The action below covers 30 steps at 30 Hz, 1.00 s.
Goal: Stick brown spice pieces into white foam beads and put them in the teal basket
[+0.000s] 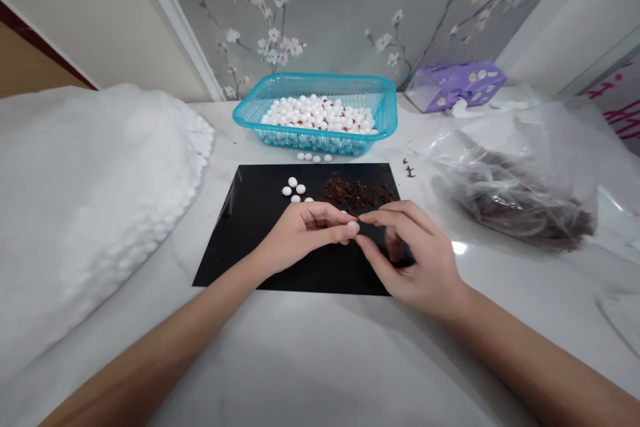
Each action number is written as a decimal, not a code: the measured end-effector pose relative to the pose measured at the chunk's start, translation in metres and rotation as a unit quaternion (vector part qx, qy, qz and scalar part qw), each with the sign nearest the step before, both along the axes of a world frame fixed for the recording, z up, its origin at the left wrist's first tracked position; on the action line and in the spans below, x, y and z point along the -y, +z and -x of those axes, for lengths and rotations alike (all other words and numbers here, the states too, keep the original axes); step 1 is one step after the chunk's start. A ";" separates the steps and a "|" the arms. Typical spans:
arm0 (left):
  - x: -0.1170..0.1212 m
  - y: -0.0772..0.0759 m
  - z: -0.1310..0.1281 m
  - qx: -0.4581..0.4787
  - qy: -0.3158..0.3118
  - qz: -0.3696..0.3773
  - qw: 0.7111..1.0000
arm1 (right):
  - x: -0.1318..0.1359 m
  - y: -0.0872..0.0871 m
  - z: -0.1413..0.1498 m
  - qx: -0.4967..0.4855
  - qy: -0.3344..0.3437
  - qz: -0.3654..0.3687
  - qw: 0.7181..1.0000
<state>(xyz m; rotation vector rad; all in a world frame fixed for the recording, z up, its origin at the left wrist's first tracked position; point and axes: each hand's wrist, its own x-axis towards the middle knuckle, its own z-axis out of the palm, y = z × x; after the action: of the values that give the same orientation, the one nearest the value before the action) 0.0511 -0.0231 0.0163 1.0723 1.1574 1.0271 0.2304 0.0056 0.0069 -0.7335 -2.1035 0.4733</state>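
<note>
Over the black board (225,254), my left hand (305,230) pinches a small white ball (353,228) between thumb and fingers. My right hand (420,254) meets it from the right, its index fingertip and thumb tip at the ball's upper and lower right edge. A tiny brown bit shows by that index fingertip; its shape is too small to make out. Behind my hands lies a pile of small dark brown pieces (353,192). Several loose white balls (293,182) rest at the board's back left, some partly hidden by my left hand.
A blue plastic basket (390,110) full of white balls, some with brown bits, stands behind the board. Several balls (317,159) lie before it. A large white bag (90,214) bulges at left. At right are a clear bag of brown pieces (530,207) and a purple tissue pack (455,86).
</note>
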 end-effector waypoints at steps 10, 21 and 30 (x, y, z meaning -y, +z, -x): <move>-0.001 -0.002 0.002 -0.016 -0.003 -0.005 1.000 | -0.001 -0.004 0.000 -0.006 -0.002 -0.028 1.000; 0.000 -0.003 0.004 -0.014 -0.008 -0.002 1.000 | 0.001 -0.008 0.001 0.009 0.000 -0.038 0.999; -0.001 0.001 0.004 0.027 -0.012 0.005 1.000 | 0.001 -0.006 0.002 0.020 0.009 -0.035 0.999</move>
<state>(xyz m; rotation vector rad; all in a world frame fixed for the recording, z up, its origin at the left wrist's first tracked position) 0.0475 -0.0220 0.0175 1.0408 1.1025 1.0248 0.2281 0.0044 0.0007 -0.6885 -2.1545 0.3954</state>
